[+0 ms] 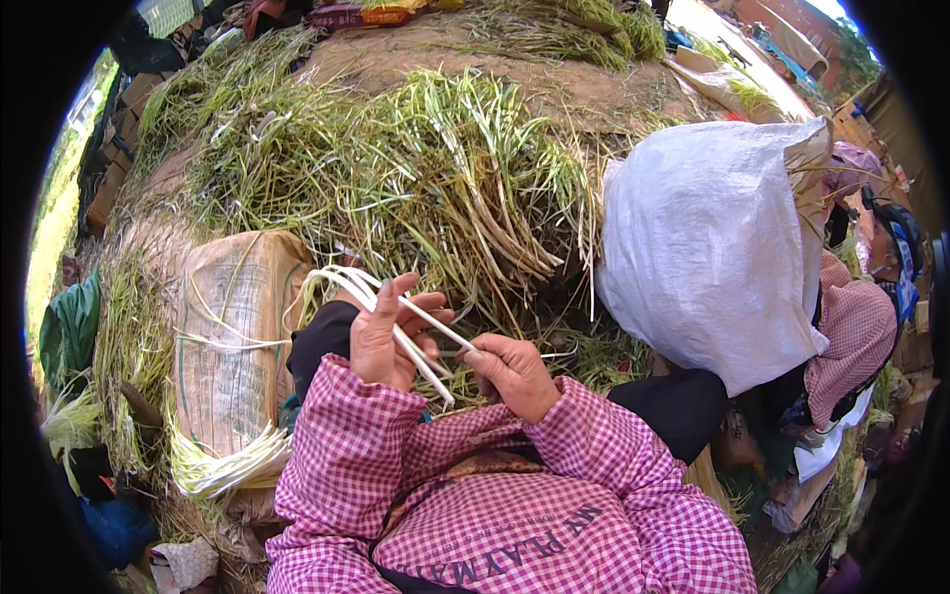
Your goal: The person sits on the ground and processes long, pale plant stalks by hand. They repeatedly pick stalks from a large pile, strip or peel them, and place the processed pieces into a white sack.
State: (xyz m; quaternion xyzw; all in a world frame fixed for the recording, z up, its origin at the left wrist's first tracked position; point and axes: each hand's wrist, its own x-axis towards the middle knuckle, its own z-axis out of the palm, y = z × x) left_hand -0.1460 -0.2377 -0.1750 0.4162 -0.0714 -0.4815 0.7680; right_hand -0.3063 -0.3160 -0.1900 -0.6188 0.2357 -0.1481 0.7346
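Note:
Several long white blanched stalks point(415, 350), likely chives or a similar allium, lie across my left hand point(382, 341). The thumb holds them against the palm, while the other fingers are spread behind. My right hand point(516, 371) pinches the end of one stalk between thumb and fingertips, to the right of the rest. The stalks' far ends curl over to the left of my left hand. Left of my hands is a worn printed sack bundle point(230, 334), with loose strands across its top. A bunch of trimmed pale stalks point(226, 460) rests at its near end.
A large heap of green leaves and stalks point(371, 171) spreads ahead, with a brown-stemmed bunch point(490, 200) on it. At right a white woven sack point(705, 245) stands close to my knee. Beyond it sits another person in a checked sleeve point(853, 327). Green cloth point(70, 330) lies far left.

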